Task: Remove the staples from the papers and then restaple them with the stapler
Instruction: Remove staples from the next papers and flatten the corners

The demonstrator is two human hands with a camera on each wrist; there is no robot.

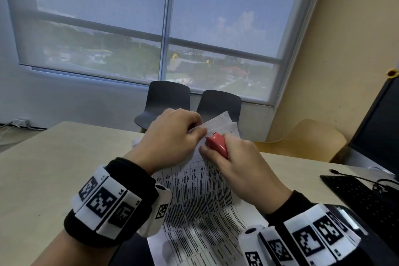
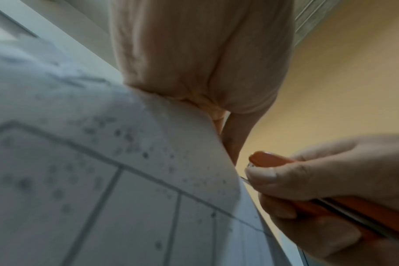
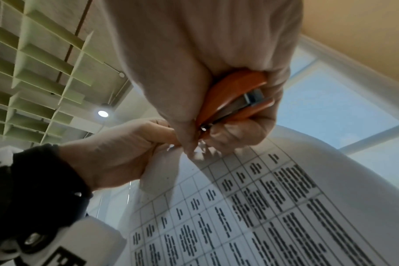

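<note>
Papers [image 1: 200, 198]: printed table sheets, lifted off the counter [image 1: 43, 168] at their far end, near end trailing toward the body; long axis running away from the body.
Corner: far top corner of the sheets raised between the two hands, where a staple would sit; staple itself too small to make out.
Red tool [image 1: 217, 143]: small red-orange gadget with metal inside, nose set right at the pinched corner; stapler or staple remover, cannot tell which.
Left hand [image 1: 172, 136]: fingers curled, pinching the paper corner from the left, holding it up and taut.
Right hand [image 1: 235, 164]: fingers and thumb wrapped round the red tool, squeezing it from the right side of the corner.
Key relation: corner lies between the hands, tool nose touching or just beside the paper edge; right hand nearer the working point, left hand steadying.
Likely step: staple removal at this corner, judged from the grip; restapling not yet done.
Head view: both wrists, whole sheet, keyboard [image 1: 362, 198] at right, two dark chairs [image 1: 168, 101] beyond the counter.
Left wrist view: thumbnail and tool tip beside the paper edge, blurred.
Right wrist view: metal core between the tool's red halves, hidden elsewhere.
</note>
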